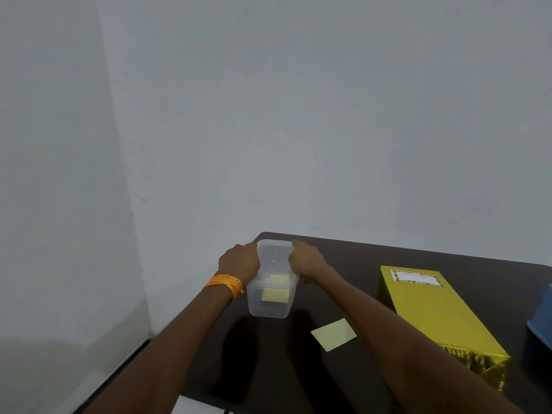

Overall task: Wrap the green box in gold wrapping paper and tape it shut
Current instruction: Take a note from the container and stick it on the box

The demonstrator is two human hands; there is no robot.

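- We see both hands on a clear plastic container (273,306) standing upright near the far left corner of the dark table (358,264).
- Left hand (239,261): clasps the container's left wall near the rim, fingers curled against it. An orange thread band (225,283) circles the wrist.
- Right hand (307,258): clasps the opposite wall at the same height, fingers curled against it, thumb tip at the far rim.
- Container contents: pale yellow pads (275,295), blurred through the plastic; we cannot tell how many.
- Gold-wrapped box (439,312): lies flat on the table to the right of the right forearm, well apart from the container. No hand touches it. The gold paper covers every face we see, and the near end shows crinkled folds. No green is visible.
- A white label (416,277) with a patterned border sits at the far end of the box's top; its text is unreadable.
- A loose yellow note (334,334) lies on the table between the forearms, near the container.
- A blue object (542,318) is cut off at the right edge.
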